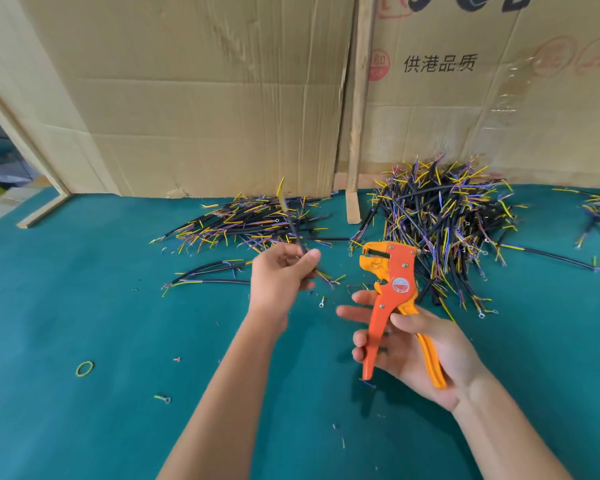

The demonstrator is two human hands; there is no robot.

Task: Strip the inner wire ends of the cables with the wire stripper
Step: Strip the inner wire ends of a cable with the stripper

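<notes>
Left hand (280,271) pinches one black cable (293,227) mid-length, just left of the wire stripper (392,299), coloured inner wires fanning from its lower end toward the tool. Right hand (416,344) holds the stripper upright, thumb over one handle, fingers loose behind the other; handles spread, jaws apart. Cable and tool not touching. Unsorted cable pile (444,216) lies behind the stripper, flatter pile (250,220) behind and left of it. Judgement: feed one inner wire squarely into the jaws, only the tip in, other cores bent clear; squeeze fully, release before withdrawing.
</notes>
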